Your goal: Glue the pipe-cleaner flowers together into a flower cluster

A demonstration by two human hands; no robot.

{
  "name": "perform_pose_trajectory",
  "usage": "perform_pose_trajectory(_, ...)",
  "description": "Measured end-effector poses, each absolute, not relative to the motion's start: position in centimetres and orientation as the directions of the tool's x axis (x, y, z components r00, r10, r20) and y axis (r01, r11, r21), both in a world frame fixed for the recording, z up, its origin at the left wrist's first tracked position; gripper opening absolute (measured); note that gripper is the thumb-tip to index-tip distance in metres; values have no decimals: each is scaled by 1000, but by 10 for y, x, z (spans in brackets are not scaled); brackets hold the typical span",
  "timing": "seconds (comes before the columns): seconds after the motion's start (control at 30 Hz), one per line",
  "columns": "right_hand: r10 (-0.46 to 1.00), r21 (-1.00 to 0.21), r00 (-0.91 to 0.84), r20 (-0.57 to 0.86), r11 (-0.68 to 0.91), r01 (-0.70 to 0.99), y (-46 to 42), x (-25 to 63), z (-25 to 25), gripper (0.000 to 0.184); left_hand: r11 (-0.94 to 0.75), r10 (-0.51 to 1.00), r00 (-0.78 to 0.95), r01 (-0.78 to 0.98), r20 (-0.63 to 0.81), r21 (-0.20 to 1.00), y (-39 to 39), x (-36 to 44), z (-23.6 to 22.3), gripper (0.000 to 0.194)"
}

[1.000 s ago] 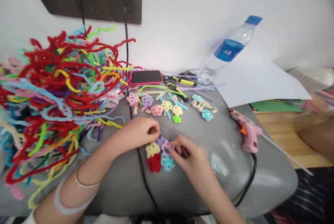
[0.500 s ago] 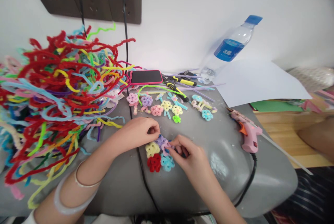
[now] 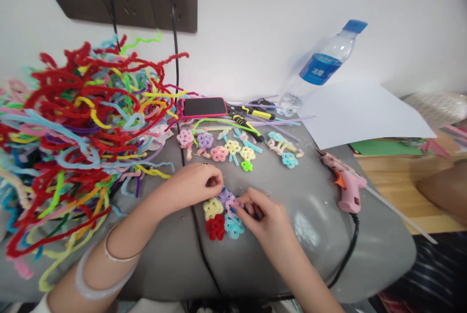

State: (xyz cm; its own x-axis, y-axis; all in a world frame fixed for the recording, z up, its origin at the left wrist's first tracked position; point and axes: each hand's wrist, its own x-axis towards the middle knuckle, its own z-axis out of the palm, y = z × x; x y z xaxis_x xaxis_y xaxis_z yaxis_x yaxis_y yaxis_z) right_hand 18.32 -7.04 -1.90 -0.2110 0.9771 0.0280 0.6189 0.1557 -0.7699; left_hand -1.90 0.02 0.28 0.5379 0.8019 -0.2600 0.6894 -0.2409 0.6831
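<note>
A cluster of pipe-cleaner flowers lies on the grey tabletop between my hands. A yellow flower (image 3: 212,209) sits above a red flower (image 3: 215,227), and a light blue flower (image 3: 234,227) is to the red one's right. My left hand (image 3: 202,182) is closed at the top of the cluster, pinching the edge of a purple flower (image 3: 225,196). My right hand (image 3: 261,208) pinches a pink flower (image 3: 231,205) from the right side, thumb and forefinger together. Fingers partly cover the purple and pink flowers.
Tangled pipe cleaners (image 3: 87,142) heap at the left. Finished flowers (image 3: 232,146), a phone (image 3: 205,107) and pliers (image 3: 245,122) lie behind my hands. A pink glue gun (image 3: 348,189), white paper (image 3: 365,113) and a bottle (image 3: 321,68) are rightward. A black cable (image 3: 200,240) crosses the table.
</note>
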Motion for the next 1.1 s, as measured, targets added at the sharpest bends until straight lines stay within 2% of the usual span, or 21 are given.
perform_pose_trajectory(1.1, 979, -792, -203, 7, 129, 597, -70, 183, -18, 15, -249, 800, 544, 683, -252, 686, 0, -19, 1, 15)
